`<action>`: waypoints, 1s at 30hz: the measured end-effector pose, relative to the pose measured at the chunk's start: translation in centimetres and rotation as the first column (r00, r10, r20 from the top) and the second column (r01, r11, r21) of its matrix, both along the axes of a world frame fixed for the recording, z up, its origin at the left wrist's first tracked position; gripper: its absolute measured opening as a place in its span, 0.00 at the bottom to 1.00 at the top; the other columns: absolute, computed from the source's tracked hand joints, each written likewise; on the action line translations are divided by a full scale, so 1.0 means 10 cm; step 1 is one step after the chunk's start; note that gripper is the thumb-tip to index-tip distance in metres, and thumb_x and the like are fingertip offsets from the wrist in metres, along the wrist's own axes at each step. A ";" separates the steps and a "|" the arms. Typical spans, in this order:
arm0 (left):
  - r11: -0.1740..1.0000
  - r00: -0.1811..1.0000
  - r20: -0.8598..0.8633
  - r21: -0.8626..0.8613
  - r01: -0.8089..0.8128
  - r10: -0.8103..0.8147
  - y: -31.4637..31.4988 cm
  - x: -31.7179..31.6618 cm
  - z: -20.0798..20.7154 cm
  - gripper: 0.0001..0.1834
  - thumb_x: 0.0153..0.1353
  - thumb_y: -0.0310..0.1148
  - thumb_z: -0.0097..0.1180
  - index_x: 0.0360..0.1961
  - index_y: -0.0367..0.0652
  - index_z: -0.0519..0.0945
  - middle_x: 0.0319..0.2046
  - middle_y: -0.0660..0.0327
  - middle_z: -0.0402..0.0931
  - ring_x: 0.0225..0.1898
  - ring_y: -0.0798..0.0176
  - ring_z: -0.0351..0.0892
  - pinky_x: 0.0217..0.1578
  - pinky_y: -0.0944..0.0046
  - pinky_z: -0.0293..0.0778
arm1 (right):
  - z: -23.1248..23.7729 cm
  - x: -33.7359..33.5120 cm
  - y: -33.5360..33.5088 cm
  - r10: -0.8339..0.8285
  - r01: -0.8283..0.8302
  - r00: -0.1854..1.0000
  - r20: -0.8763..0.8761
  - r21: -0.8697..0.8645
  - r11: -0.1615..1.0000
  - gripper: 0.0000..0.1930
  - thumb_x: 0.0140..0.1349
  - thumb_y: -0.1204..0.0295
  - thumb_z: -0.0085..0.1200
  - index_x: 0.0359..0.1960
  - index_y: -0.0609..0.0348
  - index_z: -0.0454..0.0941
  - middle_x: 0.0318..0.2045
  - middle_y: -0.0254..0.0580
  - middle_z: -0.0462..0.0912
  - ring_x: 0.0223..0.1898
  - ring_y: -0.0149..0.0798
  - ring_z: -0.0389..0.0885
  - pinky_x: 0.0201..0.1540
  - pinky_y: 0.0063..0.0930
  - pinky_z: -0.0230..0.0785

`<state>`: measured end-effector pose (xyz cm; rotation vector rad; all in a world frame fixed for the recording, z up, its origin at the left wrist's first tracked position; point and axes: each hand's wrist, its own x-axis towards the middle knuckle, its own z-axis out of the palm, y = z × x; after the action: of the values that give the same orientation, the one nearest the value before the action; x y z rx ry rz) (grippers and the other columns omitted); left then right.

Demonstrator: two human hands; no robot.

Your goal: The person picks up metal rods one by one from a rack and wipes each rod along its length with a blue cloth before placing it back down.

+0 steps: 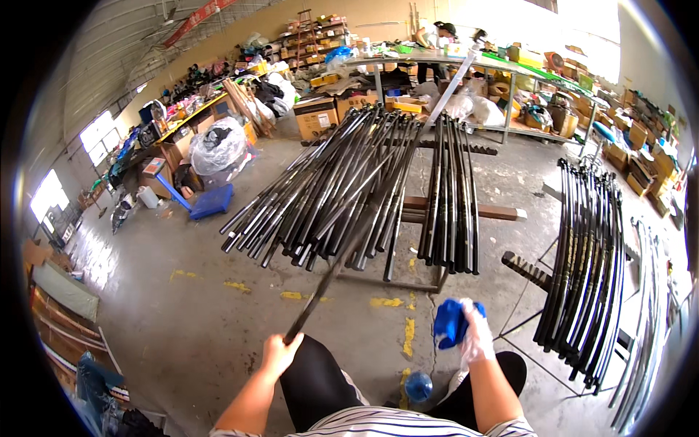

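My left hand [278, 355] is bare and closed round the near end of a long black pole [314, 300]. The pole slants away and to the right, over a wide bundle of similar dark poles [320, 193] laid across a rack. In my right hand [477, 336], covered by a thin clear plastic glove, is a bunched blue cloth [450, 323]. The cloth is apart from the pole. Beside the large bundle lies a narrower group of black poles [450, 204] on the same rack.
At right, a second rack holds more black poles [586, 269], with paler poles [644, 313] beyond. A translucent blue container [419, 387] stands on the floor between my legs. A blue trolley [212, 202] is at left. Another person [435, 33] is behind the far workbench [437, 58].
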<state>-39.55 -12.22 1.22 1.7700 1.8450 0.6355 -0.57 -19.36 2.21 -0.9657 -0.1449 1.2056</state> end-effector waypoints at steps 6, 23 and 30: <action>0.971 0.980 -0.032 0.128 0.200 -0.198 -0.84 -0.41 -0.37 0.24 0.47 0.37 0.62 0.10 0.34 0.63 0.07 0.52 0.55 0.10 0.58 0.53 0.15 0.57 0.55 | 0.98 0.42 0.27 0.079 0.047 0.977 -0.200 0.556 0.830 0.26 0.63 0.53 0.42 0.49 0.68 0.68 0.46 0.49 0.75 0.50 0.44 0.72 0.57 0.45 0.60; 0.847 0.887 -0.413 0.529 0.047 0.209 -1.39 -1.52 -0.47 0.18 0.55 0.40 0.56 0.14 0.39 0.75 0.14 0.50 0.69 0.18 0.46 0.68 0.20 0.52 0.64 | 2.54 1.66 -0.13 -0.333 0.195 0.920 0.206 0.498 0.845 0.06 0.49 0.70 0.58 0.25 0.53 0.73 0.20 0.36 0.77 0.23 0.36 0.77 0.25 0.29 0.70; 0.961 0.933 -0.297 0.118 0.248 -0.204 -1.32 -1.91 -0.77 0.11 0.47 0.32 0.56 0.17 0.34 0.76 0.16 0.43 0.70 0.20 0.38 0.68 0.22 0.49 0.64 | 2.59 1.59 -0.15 -0.194 0.009 0.970 0.146 0.777 0.630 0.07 0.58 0.69 0.49 0.27 0.59 0.75 0.25 0.41 0.81 0.26 0.36 0.81 0.26 0.25 0.77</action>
<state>-58.64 -25.40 -6.43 2.2368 1.7675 0.4650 15.32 -20.90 28.09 -0.3132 -0.7236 0.7839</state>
